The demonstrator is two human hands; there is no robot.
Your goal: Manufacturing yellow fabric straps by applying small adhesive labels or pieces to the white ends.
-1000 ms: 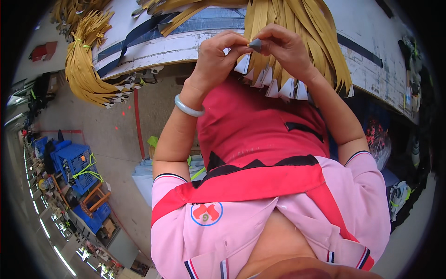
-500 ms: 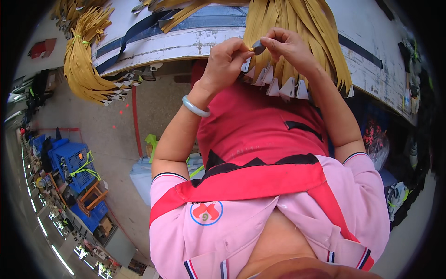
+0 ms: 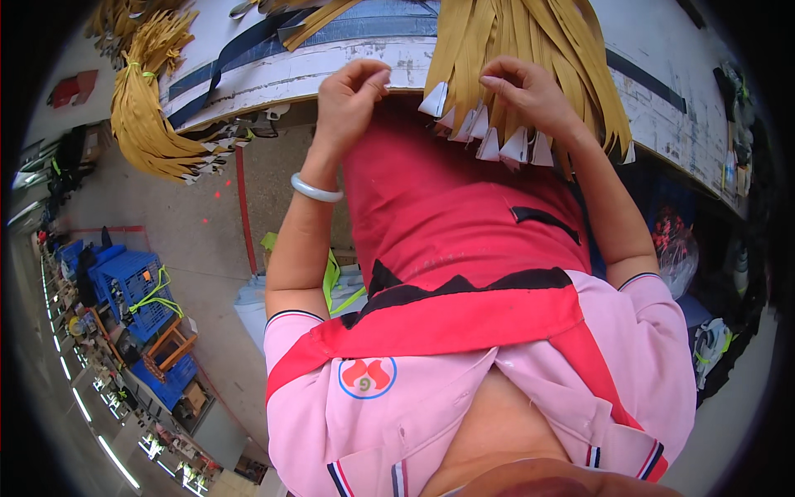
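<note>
My left hand (image 3: pixel 348 103) was up by the near edge of the work table (image 3: pixel 331 70). Its thumb and first finger were tip to tip, or almost. I could not tell if a tiny thing was caught between them. My right hand (image 3: pixel 534 99) was over the big bunch of mustard-yellow flat straps (image 3: pixel 538 33), with its thumb and first finger bent toward each other. I could not tell if those two met or had hold of a strap. My two hands were well apart.

The big bunch lay on the table and hung down over the near edge, toward me. Its white ends (image 3: pixel 490 147) dangled below that edge, just above my red apron (image 3: pixel 464 211).

Far to my left, a second bunch of yellow straps (image 3: pixel 141 112) drooped past the left end of the table, with a bright yellow-green tie (image 3: pixel 149 74) around it. A dark blue strap (image 3: pixel 228 58) lay bent across the left part of the table and hung to the near edge. I had a pale bangle (image 3: pixel 316 189) on my left wrist.
</note>
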